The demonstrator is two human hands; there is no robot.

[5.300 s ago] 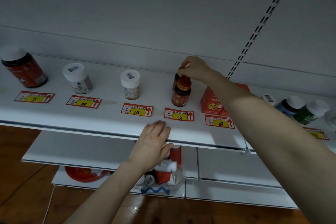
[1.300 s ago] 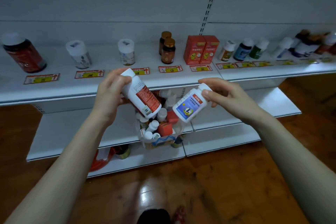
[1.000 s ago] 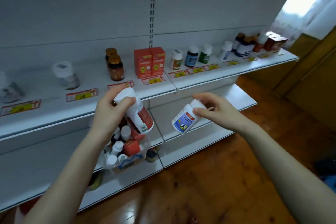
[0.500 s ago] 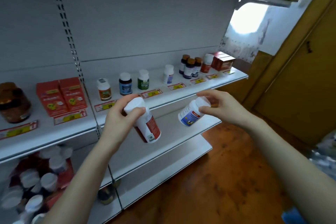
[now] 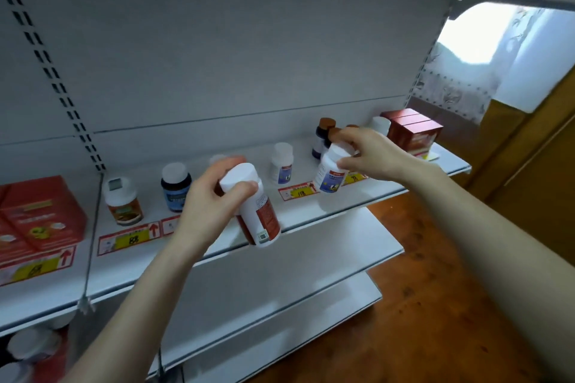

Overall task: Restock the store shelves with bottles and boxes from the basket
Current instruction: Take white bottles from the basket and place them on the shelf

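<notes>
L hand (image 5: 205, 211) curls round a tilted white btl w/ red label (image 5: 258, 211), held in front of the shelf (image 5: 130, 267) edge — R hand (image 5: 370, 155) pinches the cap end of a smaller blue-label btl (image 5: 331, 172), tilted above the shelf front, near a matching btl (image 5: 281, 163) standing there.

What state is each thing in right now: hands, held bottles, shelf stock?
left hand, grips red-label bottle near its cap
red-label bottle, capped, tilted, held off the shelf
right hand, grips blue-label bottle at its top
blue-label bottle, tilted, held above the shelf front
orange-label bottle, capped, upright on shelf
dark blue bottle, capped, upright on shelf
red boxes, closed, standing on shelf
</notes>
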